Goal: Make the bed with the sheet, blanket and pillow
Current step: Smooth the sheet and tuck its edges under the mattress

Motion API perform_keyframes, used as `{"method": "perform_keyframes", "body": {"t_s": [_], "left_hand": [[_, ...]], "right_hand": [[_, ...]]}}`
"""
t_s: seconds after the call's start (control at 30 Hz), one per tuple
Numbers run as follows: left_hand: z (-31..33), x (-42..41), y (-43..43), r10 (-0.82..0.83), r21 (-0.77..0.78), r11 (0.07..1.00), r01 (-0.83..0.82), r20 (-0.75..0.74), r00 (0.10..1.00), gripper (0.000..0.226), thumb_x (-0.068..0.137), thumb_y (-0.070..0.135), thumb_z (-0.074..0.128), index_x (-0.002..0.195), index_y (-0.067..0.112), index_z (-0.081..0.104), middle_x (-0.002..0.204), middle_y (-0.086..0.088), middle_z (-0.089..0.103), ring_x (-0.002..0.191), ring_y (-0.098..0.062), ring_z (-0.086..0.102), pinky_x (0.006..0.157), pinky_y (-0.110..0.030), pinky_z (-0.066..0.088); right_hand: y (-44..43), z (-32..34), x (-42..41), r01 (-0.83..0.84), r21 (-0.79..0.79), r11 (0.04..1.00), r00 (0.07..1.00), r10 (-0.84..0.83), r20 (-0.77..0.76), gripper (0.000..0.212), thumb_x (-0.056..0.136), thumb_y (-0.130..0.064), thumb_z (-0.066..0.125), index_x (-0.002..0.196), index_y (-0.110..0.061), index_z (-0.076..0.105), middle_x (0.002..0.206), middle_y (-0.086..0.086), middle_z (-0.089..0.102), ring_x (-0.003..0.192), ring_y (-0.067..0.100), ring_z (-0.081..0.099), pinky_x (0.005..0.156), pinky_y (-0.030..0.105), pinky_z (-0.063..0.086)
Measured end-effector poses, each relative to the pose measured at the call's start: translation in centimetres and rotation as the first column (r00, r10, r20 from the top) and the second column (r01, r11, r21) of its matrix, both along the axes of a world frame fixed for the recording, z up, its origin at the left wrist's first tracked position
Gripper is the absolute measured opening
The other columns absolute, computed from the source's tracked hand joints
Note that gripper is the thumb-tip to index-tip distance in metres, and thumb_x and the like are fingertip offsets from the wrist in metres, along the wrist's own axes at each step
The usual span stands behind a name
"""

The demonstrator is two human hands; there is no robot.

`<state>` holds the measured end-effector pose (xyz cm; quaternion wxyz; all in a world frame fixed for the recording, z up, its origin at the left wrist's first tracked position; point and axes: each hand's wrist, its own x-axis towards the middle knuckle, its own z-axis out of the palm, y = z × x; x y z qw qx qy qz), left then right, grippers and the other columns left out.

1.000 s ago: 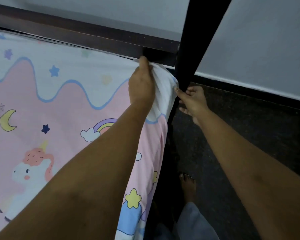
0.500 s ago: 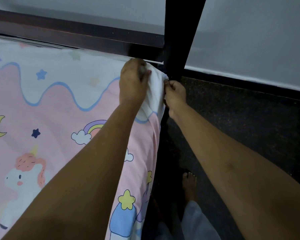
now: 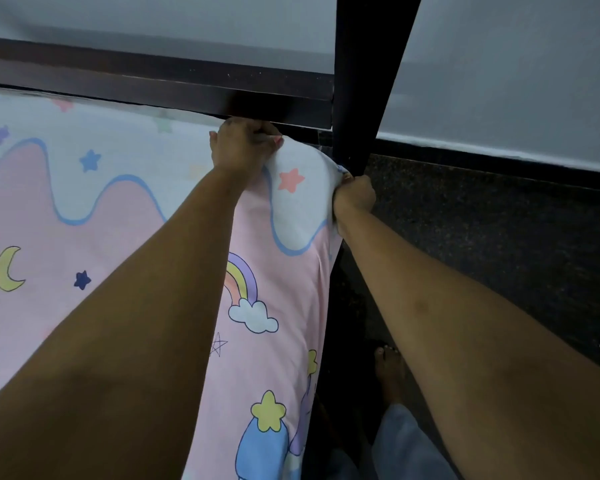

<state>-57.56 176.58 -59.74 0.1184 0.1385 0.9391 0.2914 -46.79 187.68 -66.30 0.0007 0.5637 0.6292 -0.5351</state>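
A pink and pale blue sheet printed with stars, a moon and a rainbow covers the bed on the left. My left hand grips the sheet's far edge right under the dark bed rail. My right hand pinches the sheet's corner beside the black bedpost, at the mattress's right side. The corner of the sheet bulges between the two hands. Neither a blanket nor a pillow is in view.
A grey wall runs behind the bed. Dark speckled floor lies to the right of the bed. My bare foot stands on it close to the bed frame.
The sheet's corner has been drawn down over the mattress corner and a pink star now shows on it. My right hand has moved lower along the side.
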Motion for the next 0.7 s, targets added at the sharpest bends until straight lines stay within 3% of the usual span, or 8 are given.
{"method": "perform_keyframes", "body": {"t_s": [0.1,0.17,0.3,0.4,0.47,0.53,0.6,0.7], "left_hand": [[0.0,-0.3,0.3,0.034,-0.048,0.998,-0.034,0.008,0.999,0.024,0.090,0.034,0.060,0.103,0.017,0.072,0.111,-0.003,0.069,0.116,-0.023,0.052,0.118,-0.042,0.004],[-0.1,-0.7,0.7,0.008,-0.140,0.990,-0.010,-0.014,1.000,0.031,0.093,0.039,0.054,0.109,0.017,0.070,0.115,-0.006,0.067,0.120,-0.024,0.049,0.117,-0.041,0.000],[-0.4,-1.0,1.2,-0.087,-0.303,0.951,0.066,-0.058,0.994,0.039,0.098,0.039,0.043,0.116,0.012,0.064,0.119,-0.014,0.062,0.123,-0.029,0.046,0.118,-0.040,0.008],[-0.4,-1.2,1.7,-0.132,-0.365,0.924,0.111,-0.033,0.991,0.047,0.101,0.040,0.036,0.123,0.004,0.058,0.123,-0.019,0.059,0.123,-0.032,0.046,0.114,-0.037,0.020],[-0.5,-1.4,1.8,-0.169,-0.423,0.895,0.141,-0.030,0.985,0.050,0.101,0.040,0.032,0.125,0.003,0.056,0.126,-0.019,0.058,0.125,-0.032,0.044,0.111,-0.036,0.019],[-0.8,-1.6,1.8,-0.180,-0.437,0.887,0.147,-0.035,0.983,0.051,0.102,0.041,0.031,0.126,0.003,0.055,0.127,-0.018,0.058,0.125,-0.032,0.044,0.111,-0.036,0.018],[-0.6,-1.8,1.6,-0.186,-0.431,0.889,0.157,-0.027,0.982,0.052,0.101,0.043,0.032,0.128,0.004,0.054,0.129,-0.018,0.057,0.127,-0.031,0.043,0.111,-0.035,0.018],[-0.2,-2.2,1.8,-0.203,-0.474,0.855,0.212,0.069,0.977,0.060,0.099,0.051,0.030,0.134,0.006,0.050,0.137,-0.016,0.050,0.132,-0.030,0.038,0.111,-0.036,0.020]], "right_hand": [[-0.3,-1.1,1.1,0.033,-0.122,0.992,0.985,-0.053,-0.165,0.030,0.099,-0.024,0.045,0.110,-0.001,0.060,0.114,0.021,0.063,0.108,0.035,0.059,0.088,0.039,0.048],[-0.3,-1.8,2.1,0.043,-0.274,0.961,0.962,-0.114,-0.249,0.024,0.099,-0.024,0.044,0.109,-0.007,0.059,0.113,0.017,0.063,0.108,0.032,0.060,0.088,0.040,0.049],[-0.2,-3.0,4.3,-0.036,-0.472,0.881,0.945,-0.124,-0.303,0.038,0.102,-0.019,0.039,0.139,-0.024,0.042,0.130,0.004,0.053,0.113,0.021,0.053,0.095,0.037,0.047],[-0.4,-4.2,5.6,-0.092,-0.470,0.878,0.967,-0.035,-0.254,0.043,0.102,-0.024,0.039,0.144,-0.032,0.034,0.140,0.004,0.048,0.124,0.023,0.049,0.095,0.038,0.047],[-0.9,-5.0,6.0,-0.105,-0.512,0.853,0.974,-0.016,-0.228,0.043,0.101,-0.034,0.040,0.143,-0.038,0.035,0.139,-0.001,0.050,0.122,0.022,0.051,0.088,0.035,0.047],[-1.5,-5.0,5.7,-0.131,-0.544,0.829,0.974,0.005,-0.226,0.039,0.099,-0.044,0.040,0.137,-0.036,0.044,0.129,-0.005,0.056,0.112,0.017,0.056,0.081,0.033,0.050],[-1.8,-5.0,4.8,-0.113,-0.486,0.866,0.971,-0.007,-0.238,0.029,0.098,-0.038,0.041,0.117,-0.022,0.056,0.110,-0.001,0.063,0.092,0.015,0.061,0.066,0.029,0.051],[-1.9,-5.6,3.4,-0.008,-0.352,0.936,0.963,-0.087,-0.254,0.017,0.096,-0.024,0.047,0.090,-0.014,0.059,0.098,0.011,0.065,0.092,0.027,0.063,0.077,0.040,0.053]]}}
